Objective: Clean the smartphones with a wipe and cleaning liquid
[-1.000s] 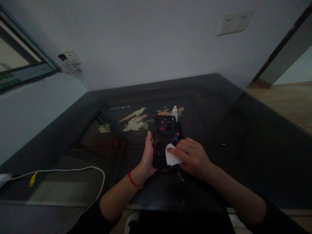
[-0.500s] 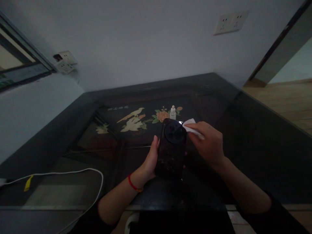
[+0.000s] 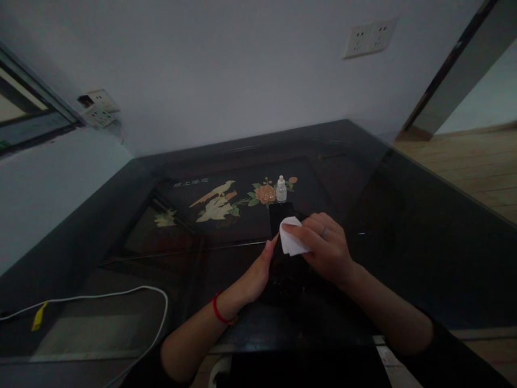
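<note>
Lower centre of the frame — the left grip [image 3: 257, 276] clasps a dark, glossy rectangular phone [image 3: 281, 270]; the right grip [image 3: 323, 243] pinches a folded white cloth [image 3: 291, 241] at its upper end — over the black bench [image 3: 407, 258]

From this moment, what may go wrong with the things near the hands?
The phone might slip, since only the left hand seems to grip it, while the right hand holds the white wipe against or close to it. The dropper bottle stands upright beyond them, so a wide movement might knock it over.
</note>
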`<state>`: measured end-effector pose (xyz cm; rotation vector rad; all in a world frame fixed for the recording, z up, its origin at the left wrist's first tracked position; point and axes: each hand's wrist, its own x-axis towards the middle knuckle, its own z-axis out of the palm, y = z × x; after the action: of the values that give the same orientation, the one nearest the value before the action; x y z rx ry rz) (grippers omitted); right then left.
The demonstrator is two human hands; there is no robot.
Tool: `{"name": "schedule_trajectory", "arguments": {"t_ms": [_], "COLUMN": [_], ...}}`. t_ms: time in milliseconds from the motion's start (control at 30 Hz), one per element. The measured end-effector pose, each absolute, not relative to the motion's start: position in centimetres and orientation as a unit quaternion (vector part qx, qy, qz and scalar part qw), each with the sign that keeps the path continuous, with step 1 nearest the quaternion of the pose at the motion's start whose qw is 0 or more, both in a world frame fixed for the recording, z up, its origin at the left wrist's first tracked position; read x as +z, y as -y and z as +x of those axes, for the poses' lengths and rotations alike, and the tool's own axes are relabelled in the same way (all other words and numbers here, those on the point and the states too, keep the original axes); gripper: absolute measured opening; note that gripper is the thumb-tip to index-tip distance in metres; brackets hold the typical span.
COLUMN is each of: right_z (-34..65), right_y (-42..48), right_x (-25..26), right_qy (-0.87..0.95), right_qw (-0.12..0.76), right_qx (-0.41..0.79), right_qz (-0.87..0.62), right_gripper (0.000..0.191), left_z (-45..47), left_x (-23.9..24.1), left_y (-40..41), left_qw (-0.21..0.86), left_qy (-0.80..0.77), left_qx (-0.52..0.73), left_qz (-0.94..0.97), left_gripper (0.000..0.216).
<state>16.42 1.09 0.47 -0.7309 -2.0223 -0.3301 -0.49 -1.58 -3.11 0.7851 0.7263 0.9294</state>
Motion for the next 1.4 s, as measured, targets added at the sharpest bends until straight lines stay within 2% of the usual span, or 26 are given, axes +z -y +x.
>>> {"name": "schedule_trajectory", "arguments": {"t_ms": [233,433,633,1067,1233,1400], "right_z": [15.7,16.8,17.6,15.7,17.0,17.1], "right_y": [-0.6,-1.3,-2.0,-0.7,-1.5,-1.7], "right_x": [0.2,-0.2,-0.1,-0.2,-0.1,0.0], "right_qy": [0.859,0.832,0.776,0.850,0.799,0.798], "right_qw": [0.437,0.463,0.498,0.446,0.494,0.478], "right_qx": [-0.133,-0.124,-0.109,-0.130,-0.088,-0.080], "right_qz": [-0.231,-0.281,-0.371,-0.250,-0.333,-0.358], "right_gripper": [0.016,0.016,0.017,0.019,0.020,0.015], "left_z": [-0.3,-1.2,-0.7,-0.6,-0.5,0.0], "left_x": [-1.9,0.1,-0.4,-0.9,-0.4,-1.1], "left_y": [0.9,1.1,1.6,1.1,1.4,1.8], "left_qw": [0.755,0.798,0.834,0.770,0.804,0.808], "left_qy": [-0.337,-0.312,-0.254,-0.344,-0.297,-0.297], "left_qx": [0.472,0.451,0.391,0.451,0.421,0.397], "left_qz": [0.307,0.250,0.295,0.292,0.298,0.316], "left_gripper": [0.063,0.065,0.078,0.074,0.074,0.064]}}
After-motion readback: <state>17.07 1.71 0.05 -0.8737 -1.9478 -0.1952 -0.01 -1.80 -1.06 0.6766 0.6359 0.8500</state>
